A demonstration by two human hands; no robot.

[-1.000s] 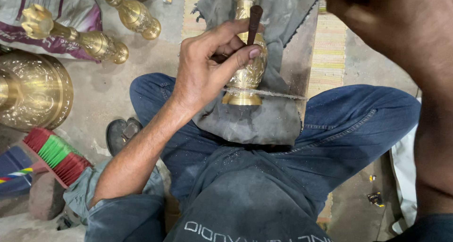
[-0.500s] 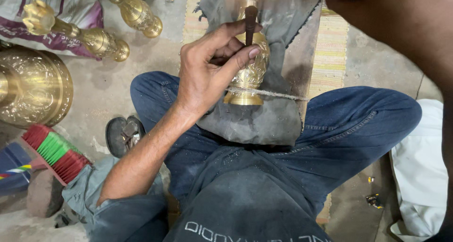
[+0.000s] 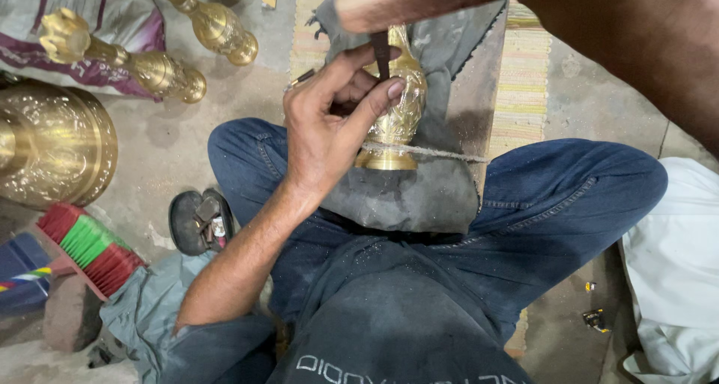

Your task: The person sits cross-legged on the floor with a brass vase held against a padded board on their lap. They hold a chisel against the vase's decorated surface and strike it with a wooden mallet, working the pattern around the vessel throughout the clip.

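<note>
A small engraved brass vase (image 3: 397,114) lies on a grey cloth (image 3: 419,193) across the person's lap, tied down by a cord (image 3: 442,152); its body already shows dense pattern, so the work seems well advanced, though how much remains is unclear. The left hand (image 3: 329,129) curls around the vase, pinching a dark chisel (image 3: 381,53) against it. The right arm (image 3: 524,9) crosses above the vase, its hand out of view.

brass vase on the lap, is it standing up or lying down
Lying down: the brass vase rests on its side on grey cloth, base toward the body, steadied by the left hand.
</note>
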